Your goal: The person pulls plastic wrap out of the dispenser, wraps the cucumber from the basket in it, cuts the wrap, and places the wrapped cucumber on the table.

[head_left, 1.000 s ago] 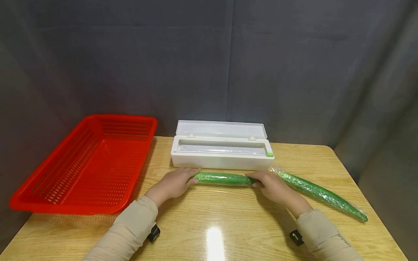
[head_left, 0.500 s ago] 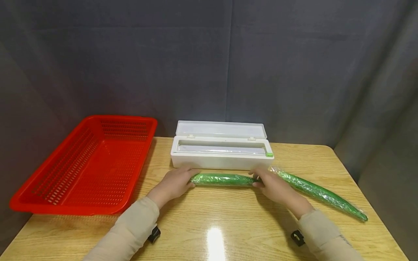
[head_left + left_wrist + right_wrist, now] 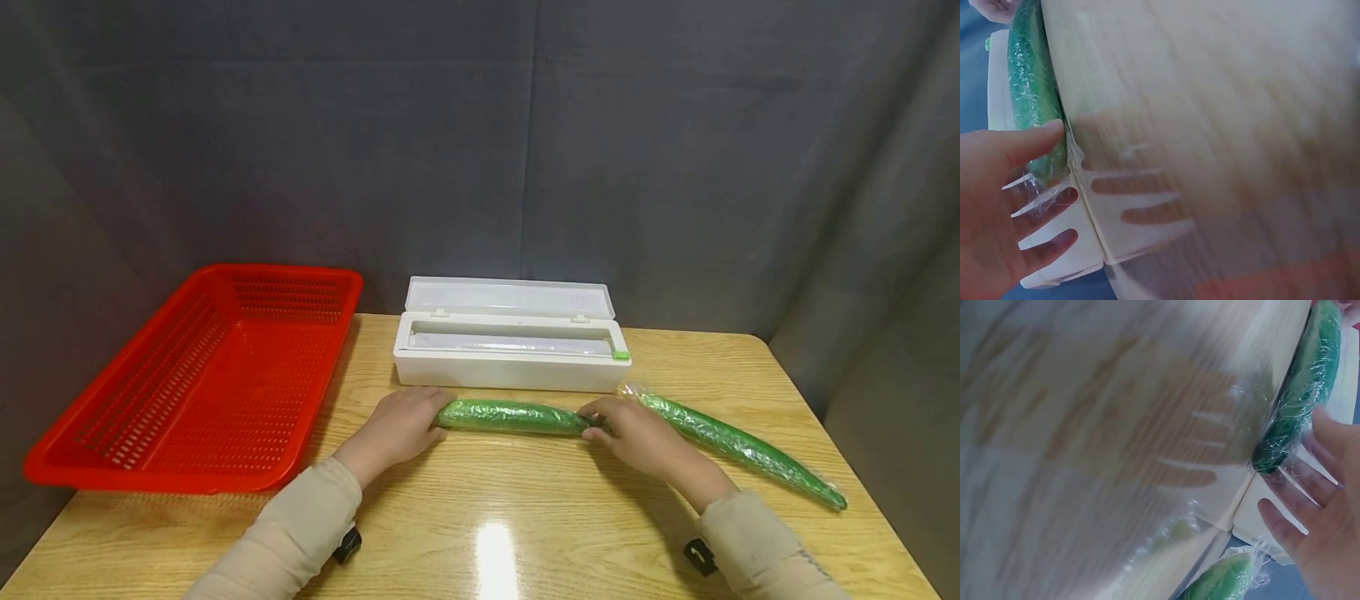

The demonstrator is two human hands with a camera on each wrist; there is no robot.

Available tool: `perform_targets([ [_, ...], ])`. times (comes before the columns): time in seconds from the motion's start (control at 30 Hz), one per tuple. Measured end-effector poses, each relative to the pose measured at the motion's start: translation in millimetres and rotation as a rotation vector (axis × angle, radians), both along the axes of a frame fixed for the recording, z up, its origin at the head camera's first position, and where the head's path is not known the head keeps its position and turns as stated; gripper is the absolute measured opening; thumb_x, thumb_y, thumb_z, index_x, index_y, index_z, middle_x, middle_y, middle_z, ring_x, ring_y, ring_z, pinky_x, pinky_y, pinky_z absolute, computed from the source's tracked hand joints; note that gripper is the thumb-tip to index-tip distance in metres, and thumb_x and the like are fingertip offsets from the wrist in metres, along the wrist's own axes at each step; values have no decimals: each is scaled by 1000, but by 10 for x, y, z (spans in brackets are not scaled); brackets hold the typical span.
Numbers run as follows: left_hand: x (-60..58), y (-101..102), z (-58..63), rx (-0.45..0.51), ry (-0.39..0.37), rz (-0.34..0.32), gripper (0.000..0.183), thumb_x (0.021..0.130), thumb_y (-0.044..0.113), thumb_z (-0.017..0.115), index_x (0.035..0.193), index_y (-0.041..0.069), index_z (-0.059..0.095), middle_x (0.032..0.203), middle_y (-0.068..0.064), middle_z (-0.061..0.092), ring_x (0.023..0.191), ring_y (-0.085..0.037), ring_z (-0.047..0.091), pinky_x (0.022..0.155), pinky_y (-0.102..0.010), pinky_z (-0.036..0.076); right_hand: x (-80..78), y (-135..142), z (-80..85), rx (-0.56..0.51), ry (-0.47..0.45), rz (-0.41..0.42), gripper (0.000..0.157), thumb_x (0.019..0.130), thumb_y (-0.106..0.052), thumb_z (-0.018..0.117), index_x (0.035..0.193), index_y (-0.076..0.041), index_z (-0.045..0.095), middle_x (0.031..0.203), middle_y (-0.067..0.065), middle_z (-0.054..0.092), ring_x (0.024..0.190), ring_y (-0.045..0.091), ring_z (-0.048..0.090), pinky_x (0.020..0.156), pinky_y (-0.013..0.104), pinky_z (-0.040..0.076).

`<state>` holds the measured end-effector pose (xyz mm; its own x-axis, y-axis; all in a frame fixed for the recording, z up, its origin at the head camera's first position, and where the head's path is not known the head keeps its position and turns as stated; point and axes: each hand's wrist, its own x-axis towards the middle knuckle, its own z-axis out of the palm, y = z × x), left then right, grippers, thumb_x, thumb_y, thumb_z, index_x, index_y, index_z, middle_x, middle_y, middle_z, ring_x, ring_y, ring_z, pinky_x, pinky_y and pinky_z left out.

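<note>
A cucumber (image 3: 510,416) in cling film lies crosswise on the table, just in front of a white cling film box. My left hand (image 3: 401,425) holds its left end; in the left wrist view the thumb (image 3: 1044,139) is on the near side and the fingers (image 3: 1054,249) are spread beyond the tip, against loose film. At the other end, my right hand (image 3: 633,437) has thumb and fingers about the darker tip. Clear film (image 3: 1300,464) bunches against those fingers in the right wrist view. The far sides of both grips are partly hidden.
Behind the hands stands the cling film box (image 3: 510,373), lid raised, a roll (image 3: 510,342) inside. A second wrapped cucumber (image 3: 738,446) slants along the table's right side. On the left sits a red plastic basket (image 3: 247,392). Grey curtains (image 3: 480,150) hang behind the table (image 3: 420,517).
Both hands have eased slightly apart, showing more of the cucumber between them. The right hand has shifted a little right and nearer. The box, basket and second cucumber stay put.
</note>
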<state>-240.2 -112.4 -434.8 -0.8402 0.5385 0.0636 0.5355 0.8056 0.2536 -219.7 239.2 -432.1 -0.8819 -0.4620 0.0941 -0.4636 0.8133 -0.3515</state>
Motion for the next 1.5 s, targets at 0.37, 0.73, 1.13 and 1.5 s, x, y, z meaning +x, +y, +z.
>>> perform_targets([
  [0.37, -116, 13, -60, 8, 56, -18, 56, 86, 14, 78, 138, 7, 58, 136, -12, 58, 124, -31, 55, 95, -52, 48, -63, -8, -65, 22, 86, 25, 40, 77, -4, 83, 114, -4, 67, 110, 9, 69, 100, 30, 66, 86, 46, 53],
  [0.73, -120, -4, -32, 87, 11, 65, 45, 85, 20, 79, 126, 14, 65, 127, -5, 65, 111, -30, 63, 85, -53, 51, -73, -17, -52, 81, 169, -13, 37, 81, -5, 80, 117, -6, 70, 111, 8, 67, 99, 32, 66, 82, 48, 54],
  [1.13, -23, 143, 47, 79, 18, -22, 44, 90, 21, 74, 131, 9, 63, 127, -6, 66, 116, -28, 61, 97, -44, 48, 177, 171, 31, 116, 250, -11, 38, 80, -6, 81, 117, -5, 72, 115, 14, 69, 107, 36, 65, 85, 51, 53],
  [1.5, 50, 521, 47, 63, 37, -110, 45, 94, 28, 70, 134, 10, 60, 131, -5, 62, 118, -23, 60, 97, -39, 49, 563, 530, 112, 108, 197, -132, 45, 78, -2, 81, 121, -9, 71, 111, 8, 70, 91, 25, 68, 68, 40, 54],
])
